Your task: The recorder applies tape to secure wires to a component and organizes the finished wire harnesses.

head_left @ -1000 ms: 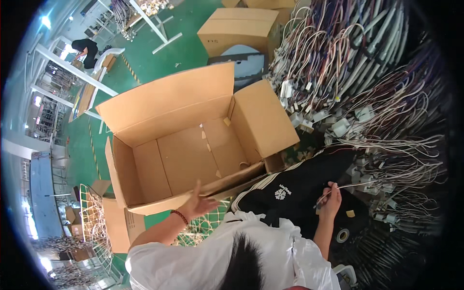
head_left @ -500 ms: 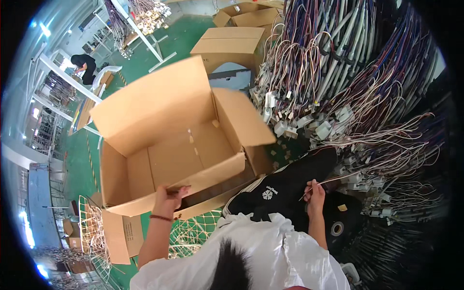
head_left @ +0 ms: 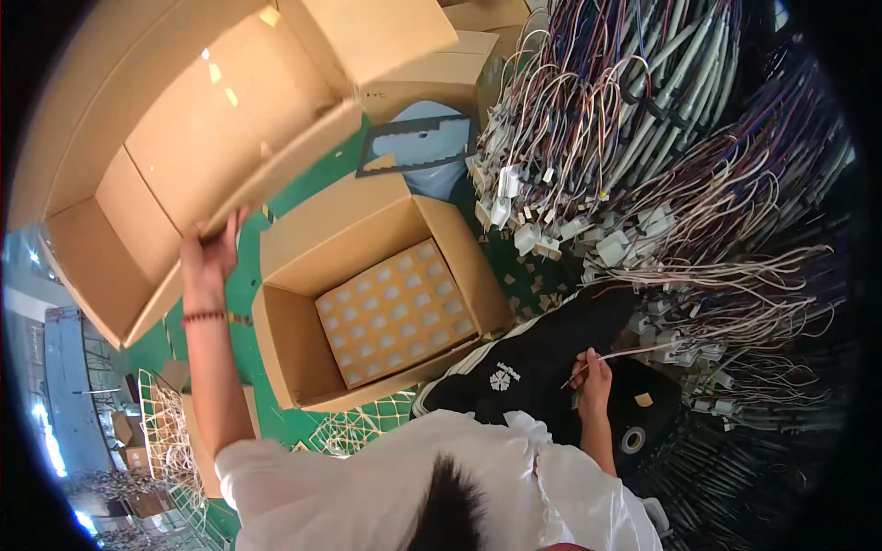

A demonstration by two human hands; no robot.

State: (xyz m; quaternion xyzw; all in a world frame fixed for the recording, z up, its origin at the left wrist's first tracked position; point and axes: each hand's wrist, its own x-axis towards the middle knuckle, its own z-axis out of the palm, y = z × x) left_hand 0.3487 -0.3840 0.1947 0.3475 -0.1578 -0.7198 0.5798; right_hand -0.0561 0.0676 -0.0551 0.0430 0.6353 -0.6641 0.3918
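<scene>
My left hand (head_left: 209,260) grips the front edge of a large empty cardboard box (head_left: 184,138) and holds it raised and tilted at the upper left. Under it stands a second open cardboard box (head_left: 303,363) with a pale divided tray (head_left: 395,312) at its bottom. My right hand (head_left: 593,378) rests on a black cloth (head_left: 551,354) at the lower right and pinches a thin wire (head_left: 634,351) that runs to the cable pile.
A big heap of wire harnesses with white connectors (head_left: 643,165) fills the right side. A roll of tape (head_left: 632,440) lies on the black cloth. Another closed carton (head_left: 432,87) and a blue sheet (head_left: 427,151) sit behind on the green floor (head_left: 276,427).
My left hand has lifted the large box up and to the left, which uncovers the second box with the tray. The right hand stays on the black cloth with the wire.
</scene>
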